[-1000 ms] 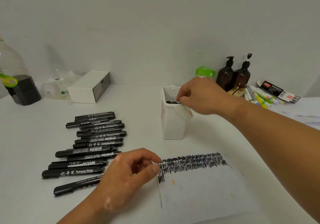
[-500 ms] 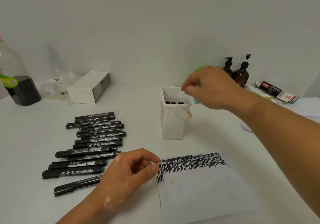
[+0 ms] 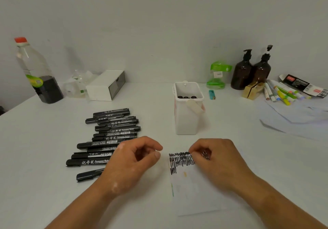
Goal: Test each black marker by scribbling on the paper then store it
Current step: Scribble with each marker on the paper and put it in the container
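Early in the job, by the look of things. Stored so far: three black marker ends (image 3: 186, 97) showing inside the white container (image 3: 186, 120), upright near the middle of the table (image 3: 44, 140). Left to test: the row of black markers (image 3: 113, 133) lying side by side to the left of the container, about thirteen by count (hard to separate where overlapped or covered by the left hand (image 3: 131, 163)). Roughly a fifth done, then, as a judgement only. Proof of testing on the paper (image 3: 193, 193): one sheet, near the front of the table, with a dense band of black scribbles (image 3: 180, 159) across its top.

No marker visible in either grasp. For the left hand: over the near end of the row, just left of the paper and apart from it, fingers loosely curled, thumb close to forefinger, nothing between them. For the right hand (image 3: 220, 161): down on the top of the paper, covering the right part of the scribbles, fingers curled under. Impossible to tell slack from clamped there.

Next, presumably: picking one marker from the row.

Other counts: one container, one sheet, two brown pump bottles (image 3: 252, 72) at the back right.
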